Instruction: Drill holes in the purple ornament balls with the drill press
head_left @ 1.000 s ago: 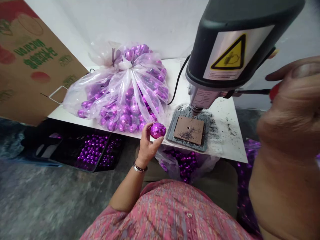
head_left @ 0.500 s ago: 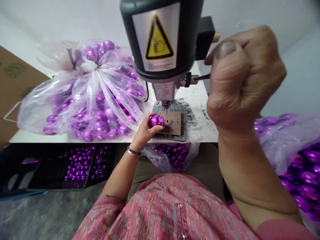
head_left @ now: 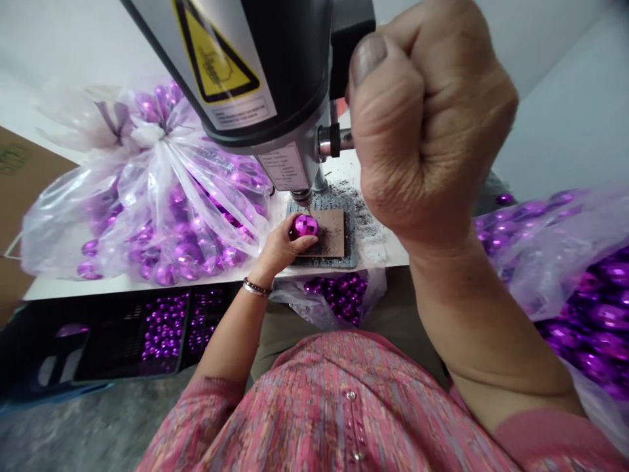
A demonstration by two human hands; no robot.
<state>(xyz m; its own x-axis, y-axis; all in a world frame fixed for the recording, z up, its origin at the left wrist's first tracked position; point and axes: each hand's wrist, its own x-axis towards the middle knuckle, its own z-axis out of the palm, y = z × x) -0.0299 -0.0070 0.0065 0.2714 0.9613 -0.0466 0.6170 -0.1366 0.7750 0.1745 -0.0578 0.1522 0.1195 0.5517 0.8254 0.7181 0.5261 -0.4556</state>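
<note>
My left hand (head_left: 279, 250) grips a shiny purple faceted ball (head_left: 305, 225) between thumb and fingers, low over a brown board (head_left: 335, 235). The thin bit (head_left: 309, 208) of a black and grey drill press (head_left: 295, 52) comes down right beside the ball's top; whether they touch I cannot tell. High on the right, my right hand (head_left: 432, 124) is closed around the drill press's feed lever (head_left: 346, 139), whose grip end is hidden in the fist. Under the board lies the grey base plate (head_left: 350, 229), strewn with dark shavings.
A tied clear bag (head_left: 162, 170) of purple balls fills the table's left side. Another open bag (head_left: 545, 262) of balls is at the right. Small purple balls lie in a bag (head_left: 339, 295) at my lap and in black crates (head_left: 113, 334) below left. A cardboard box (head_left: 19, 170) stands far left.
The view has tilted, so the drill press and my right hand appear further left and larger. The bit now sits closer to the ball. Both hands keep their grips.
</note>
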